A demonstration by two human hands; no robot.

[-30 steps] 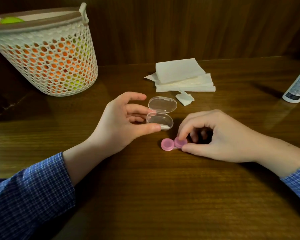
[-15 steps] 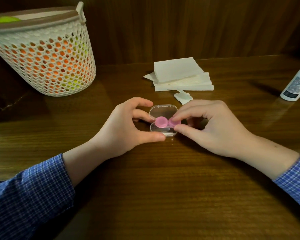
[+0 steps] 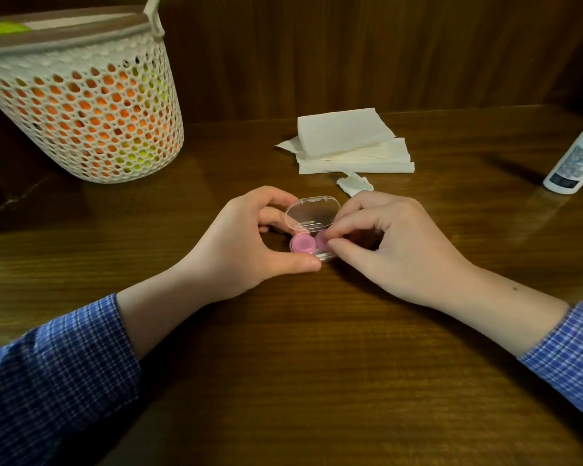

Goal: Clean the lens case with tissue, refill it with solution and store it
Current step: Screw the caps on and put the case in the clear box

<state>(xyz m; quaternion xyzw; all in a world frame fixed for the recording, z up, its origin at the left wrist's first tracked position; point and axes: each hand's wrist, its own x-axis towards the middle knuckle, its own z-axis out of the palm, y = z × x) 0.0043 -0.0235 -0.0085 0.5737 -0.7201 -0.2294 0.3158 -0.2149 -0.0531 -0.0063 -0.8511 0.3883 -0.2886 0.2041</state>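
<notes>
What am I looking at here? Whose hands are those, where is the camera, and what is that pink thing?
The camera sits on a person's head, looking down at their own hands over a wooden table. The left hand holds a little clear box with its lid open. The right hand pinches a pink lens case, setting it into the box. Behind lie a pile of tissues, one crumpled tissue scrap, a white bottle at the right, and a holey basket at the left.

Pink lens case (image 3: pixel 303 244), clear box (image 3: pixel 312 213), white tissues (image 3: pixel 350 142), blue checked sleeves (image 3: pixel 58 364).
</notes>
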